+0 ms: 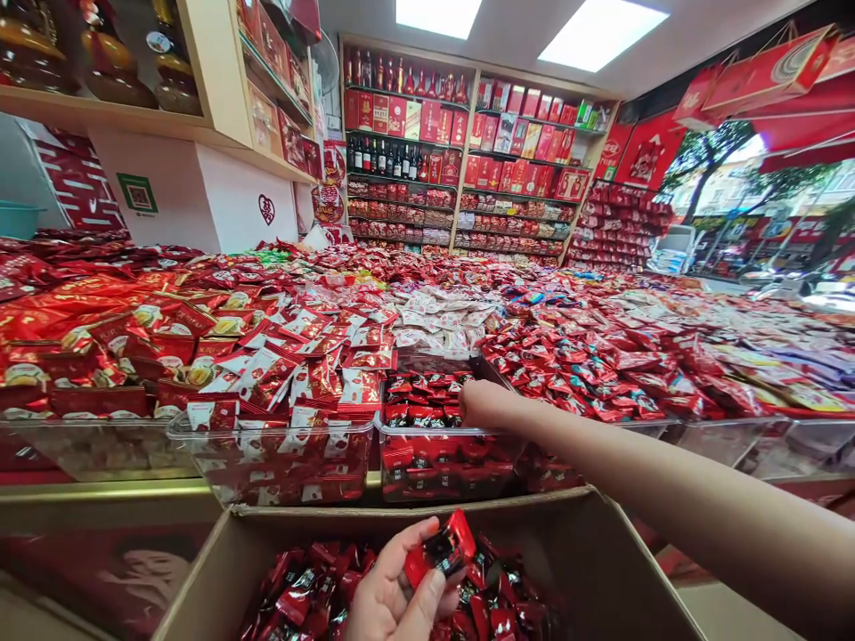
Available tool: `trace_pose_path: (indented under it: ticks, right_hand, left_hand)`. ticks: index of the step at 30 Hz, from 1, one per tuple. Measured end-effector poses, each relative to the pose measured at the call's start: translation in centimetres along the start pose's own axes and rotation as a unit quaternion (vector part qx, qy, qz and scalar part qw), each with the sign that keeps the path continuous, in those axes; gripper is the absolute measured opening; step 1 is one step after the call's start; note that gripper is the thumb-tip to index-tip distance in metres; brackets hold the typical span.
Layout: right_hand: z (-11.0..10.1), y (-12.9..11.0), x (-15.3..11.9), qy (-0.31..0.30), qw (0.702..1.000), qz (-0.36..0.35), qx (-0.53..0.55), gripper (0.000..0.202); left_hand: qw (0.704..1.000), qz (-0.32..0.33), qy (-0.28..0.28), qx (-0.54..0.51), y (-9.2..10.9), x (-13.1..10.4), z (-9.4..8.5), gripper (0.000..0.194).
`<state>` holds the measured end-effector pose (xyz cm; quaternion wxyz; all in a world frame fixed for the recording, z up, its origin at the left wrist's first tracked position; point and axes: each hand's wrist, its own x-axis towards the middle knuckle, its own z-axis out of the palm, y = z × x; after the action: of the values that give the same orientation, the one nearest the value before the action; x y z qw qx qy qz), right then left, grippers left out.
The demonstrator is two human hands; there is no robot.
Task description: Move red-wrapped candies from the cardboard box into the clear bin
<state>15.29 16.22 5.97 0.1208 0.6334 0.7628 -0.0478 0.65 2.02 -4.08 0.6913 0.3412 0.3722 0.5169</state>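
Observation:
My left hand (401, 588) pinches a red and black wrapped candy (441, 550) between thumb and fingers. It is over an open cardboard box (567, 552), low in the view, with many like candies (307, 583) loose inside. Beyond the box, my right hand (482, 404) reaches in from the right over a clear plastic bin (444, 436). Its fingers are curled down at the bin's right side, and what they hold, if anything, is hidden. In that bin, red and black candies (424, 414) lie in neat rows, below the level of the heaps around it.
Left of the bin, another clear bin (267, 436) is heaped with red and white packets (313, 347). Red packets (574, 365) pile up on the right, white packets (444, 316) behind. Shelves (460, 151) with bottles and red boxes line the back wall. A cabinet (220, 89) overhangs the left.

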Motion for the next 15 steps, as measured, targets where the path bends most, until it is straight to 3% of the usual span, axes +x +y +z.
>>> trace_pose_path:
  ticks: [5,8,10,12,15]
  right_hand:
    - [-0.2,0.6,0.2,0.049,0.999,-0.015,-0.016,0.021]
    - [-1.7,0.2,-2.6,0.137,0.99,-0.034,0.005,0.022]
    - [-1.8,-0.5,-5.6,0.187,0.973,-0.109,0.078,0.023]
    - [-0.7,-1.4,-8.6,0.202,0.947,-0.179,0.174,0.02]
    - [2.8,-2.5,-11.4,0.204,0.923,-0.185,0.269,0.018]
  left_hand:
    - [0.998,-0.032,0.004,-0.055,1.2,0.2,-0.1,0.056]
    - [0.997,-0.035,-0.005,-0.07,1.9,0.1,-0.1,0.05]
    - [0.997,-0.036,-0.008,-0.073,2.1,-0.1,0.0,0.047]
    - [0.998,-0.028,-0.005,-0.062,1.9,-0.3,0.0,0.043]
    - [1.0,0.017,-0.002,-0.025,1.4,-0.4,-0.1,0.031]
